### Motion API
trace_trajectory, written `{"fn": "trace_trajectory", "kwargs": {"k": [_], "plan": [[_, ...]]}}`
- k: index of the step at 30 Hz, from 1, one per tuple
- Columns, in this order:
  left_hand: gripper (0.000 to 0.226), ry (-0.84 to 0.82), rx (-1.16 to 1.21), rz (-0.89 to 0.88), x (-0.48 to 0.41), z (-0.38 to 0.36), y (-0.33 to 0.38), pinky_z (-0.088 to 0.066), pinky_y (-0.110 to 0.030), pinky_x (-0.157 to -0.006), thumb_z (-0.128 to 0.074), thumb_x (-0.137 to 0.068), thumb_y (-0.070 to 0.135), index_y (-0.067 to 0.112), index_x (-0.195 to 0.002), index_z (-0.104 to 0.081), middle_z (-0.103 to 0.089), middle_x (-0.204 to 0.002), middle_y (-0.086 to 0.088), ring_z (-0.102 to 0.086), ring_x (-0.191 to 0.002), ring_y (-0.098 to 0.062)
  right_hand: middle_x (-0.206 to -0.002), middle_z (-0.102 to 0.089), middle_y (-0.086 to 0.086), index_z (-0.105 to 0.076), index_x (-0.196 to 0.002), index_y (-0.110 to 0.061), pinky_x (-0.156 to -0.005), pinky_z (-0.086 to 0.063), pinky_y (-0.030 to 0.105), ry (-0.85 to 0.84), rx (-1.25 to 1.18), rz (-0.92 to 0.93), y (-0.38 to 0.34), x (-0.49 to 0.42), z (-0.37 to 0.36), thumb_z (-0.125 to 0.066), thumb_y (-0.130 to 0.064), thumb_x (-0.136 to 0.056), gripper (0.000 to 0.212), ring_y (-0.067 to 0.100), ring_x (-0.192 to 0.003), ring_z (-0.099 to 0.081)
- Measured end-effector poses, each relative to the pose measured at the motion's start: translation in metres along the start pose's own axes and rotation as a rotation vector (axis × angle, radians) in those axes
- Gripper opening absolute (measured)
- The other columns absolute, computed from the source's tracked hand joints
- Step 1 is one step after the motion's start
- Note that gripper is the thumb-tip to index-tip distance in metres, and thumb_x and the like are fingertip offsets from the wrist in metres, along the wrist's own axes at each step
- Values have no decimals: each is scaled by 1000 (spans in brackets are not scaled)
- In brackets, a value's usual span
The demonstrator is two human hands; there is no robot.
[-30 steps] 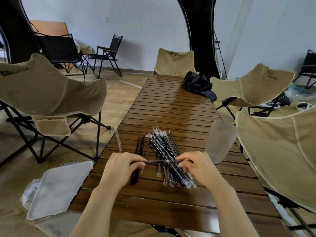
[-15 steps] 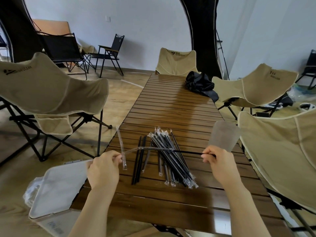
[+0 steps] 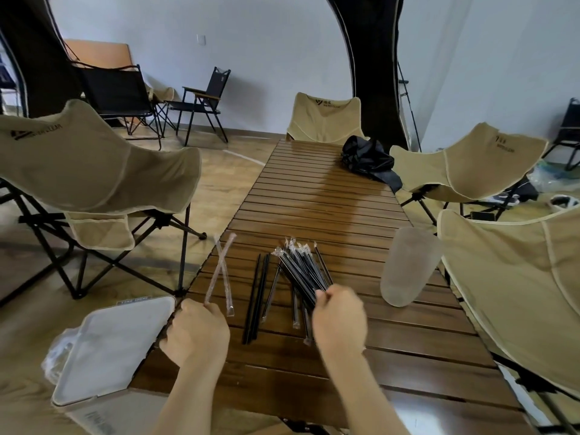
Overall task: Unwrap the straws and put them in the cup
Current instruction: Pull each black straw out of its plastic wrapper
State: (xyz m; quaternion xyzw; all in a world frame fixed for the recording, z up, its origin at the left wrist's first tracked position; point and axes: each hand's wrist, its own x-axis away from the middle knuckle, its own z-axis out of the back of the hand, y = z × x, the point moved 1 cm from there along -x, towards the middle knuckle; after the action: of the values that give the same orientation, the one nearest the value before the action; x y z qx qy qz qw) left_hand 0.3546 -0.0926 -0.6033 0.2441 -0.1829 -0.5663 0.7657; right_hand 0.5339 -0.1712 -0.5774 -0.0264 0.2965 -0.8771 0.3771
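The wrapper (image 3: 213,285) has just come off — our left hand (image 3: 196,334) pinches it, empty, at the bench (image 3: 314,199) edge. Our right hand (image 3: 340,321) curls over the straw pile (image 3: 301,271), fingers' grip unclear — the cup (image 3: 405,268) stands beside it, strawless.

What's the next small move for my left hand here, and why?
Probably drop the empty wrapper that the left hand pinches beside the other wrapper on the table; it holds no straw, and the right hand is at the wrapped straws.

Head-worn, forward-down, close over table (image 3: 314,199)
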Motion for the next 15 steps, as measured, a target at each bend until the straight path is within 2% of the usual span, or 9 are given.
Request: {"fn": "trace_trajectory", "kwargs": {"k": [3,6,11,15], "plan": [[24,-137,69,-34,4,-6,0,-58,-39,-67,-49,-96,34,11,-97,-56,-61,-76,-5,-62,-67,-20,-82,-62,-2,-60,-96,-14,-69,-54,25,-118,85,86,-31,19,-23,-36,-36,-99,33,10,-72,-60],[20,-219,102,-109,6,-10,2,-54,-30,-62,-57,-93,31,15,-102,-52,-59,-85,-1,-60,-72,-15,-85,-64,-2,-60,-96,-15,-77,-53,30,-156,142,158,-48,30,-36,-32,-36,-99,35,13,-76,-62],[22,-200,89,-178,4,-9,3,-55,-30,-68,-62,-89,29,19,-106,-51,-58,-95,2,-59,-79,-13,-95,-64,0,-58,-103,-16,-86,-44,31,-209,121,211,-56,35,-53,-35,-39,-98,33,16,-88,-61],[18,-190,82,-239,2,-8,2,-55,-30,-72,-63,-89,28,22,-105,-56,-52,-94,5,-57,-80,-11,-96,-64,-1,-57,-105,-16,-86,-48,32,-214,83,230,-53,31,-56,-37,-41,-98,32,15,-89,-60]]}}
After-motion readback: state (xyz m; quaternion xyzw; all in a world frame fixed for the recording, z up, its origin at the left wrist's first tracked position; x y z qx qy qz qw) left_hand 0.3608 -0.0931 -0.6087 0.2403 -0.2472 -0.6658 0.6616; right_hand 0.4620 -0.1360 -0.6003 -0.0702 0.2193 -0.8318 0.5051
